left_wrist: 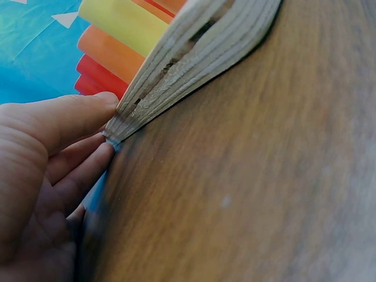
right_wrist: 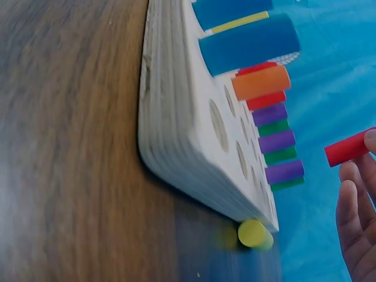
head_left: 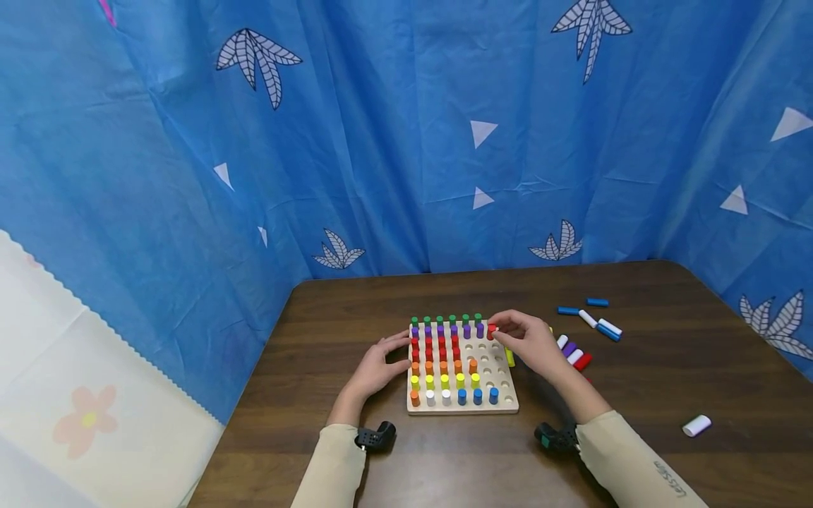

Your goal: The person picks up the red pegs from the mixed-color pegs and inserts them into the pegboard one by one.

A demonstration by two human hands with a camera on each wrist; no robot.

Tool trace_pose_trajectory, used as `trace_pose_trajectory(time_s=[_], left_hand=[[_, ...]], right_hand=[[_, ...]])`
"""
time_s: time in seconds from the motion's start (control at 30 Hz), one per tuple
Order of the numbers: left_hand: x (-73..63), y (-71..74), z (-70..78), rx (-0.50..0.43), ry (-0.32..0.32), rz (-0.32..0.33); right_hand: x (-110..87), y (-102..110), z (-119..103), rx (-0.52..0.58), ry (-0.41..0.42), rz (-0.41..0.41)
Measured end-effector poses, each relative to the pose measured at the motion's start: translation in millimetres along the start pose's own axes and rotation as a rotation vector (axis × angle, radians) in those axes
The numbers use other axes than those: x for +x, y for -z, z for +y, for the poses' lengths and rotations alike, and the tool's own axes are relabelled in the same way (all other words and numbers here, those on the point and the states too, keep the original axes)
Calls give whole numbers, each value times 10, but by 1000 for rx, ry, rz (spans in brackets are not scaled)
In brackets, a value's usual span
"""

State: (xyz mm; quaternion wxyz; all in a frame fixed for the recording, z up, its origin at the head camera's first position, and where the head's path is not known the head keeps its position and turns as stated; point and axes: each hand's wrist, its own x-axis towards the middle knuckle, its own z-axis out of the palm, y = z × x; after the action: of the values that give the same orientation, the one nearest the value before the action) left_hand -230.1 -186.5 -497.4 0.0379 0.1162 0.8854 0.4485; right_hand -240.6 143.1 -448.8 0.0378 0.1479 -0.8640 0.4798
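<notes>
A wooden pegboard [head_left: 464, 410] stands on the table, with colored pegs upright in rows and bare holes [head_left: 497, 358] toward its right side. My right hand [head_left: 532, 344] pinches a red peg [right_wrist: 346, 149] between thumb and fingers, over the board's back right part. In the right wrist view that peg is tilted and apart from the standing purple pegs [right_wrist: 285, 171]. My left hand [head_left: 373, 368] rests against the board's left edge, its thumb [left_wrist: 88, 114] and fingertips touching the side near the red and orange pegs.
Beside the board's right edge lies a yellow peg [right_wrist: 252, 233]. Loose white, purple and red pegs [head_left: 583, 362] lie right of my right hand, with blue pegs [head_left: 597, 302] and white ones behind. One white peg [head_left: 696, 425] lies farther right. A blue curtain [head_left: 406, 141] hangs behind the table.
</notes>
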Motion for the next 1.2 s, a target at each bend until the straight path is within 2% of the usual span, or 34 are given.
trace_pose_trajectory(time_s=[0.6,1.2], left_hand=[[0,10,18,6,-11,7],[-15,-7,10,7,5,5]], right_hand=[[115,-264,-43,-22,-14,-27],[119,-373,15,-36,-33,-43]])
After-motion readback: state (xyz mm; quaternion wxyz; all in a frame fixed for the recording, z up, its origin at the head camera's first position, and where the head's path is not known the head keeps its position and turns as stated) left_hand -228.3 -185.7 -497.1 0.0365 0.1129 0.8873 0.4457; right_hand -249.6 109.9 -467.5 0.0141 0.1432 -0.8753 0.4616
